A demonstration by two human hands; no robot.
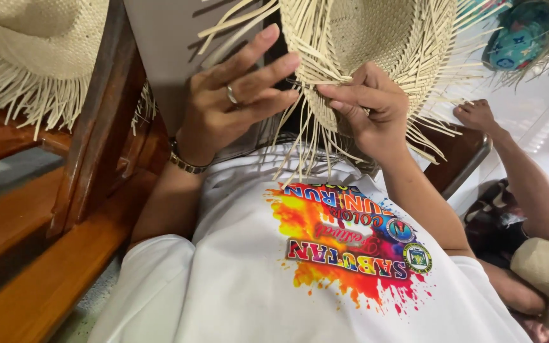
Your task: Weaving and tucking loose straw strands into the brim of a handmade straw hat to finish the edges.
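Note:
An unfinished pale straw hat [363,32] with long loose strands hanging from its brim is held up in front of my chest. My left hand [236,101], wearing a ring and a metal bracelet, steadies the brim's edge with its fingers stretched out and their tips pressed on the weave. My right hand [366,108] pinches a few straw strands [306,82] at the brim between thumb and forefinger, right beside the left fingertips. My white shirt with a bright splash print [344,241] fills the lower view.
A second fringed straw hat [27,51] hangs top left over a brown wooden seat frame [96,146]. Another person's hand [474,114] and arm rest at the right. A patterned teal hat [516,38] sits top right, and a beige woven piece [548,267] lies lower right.

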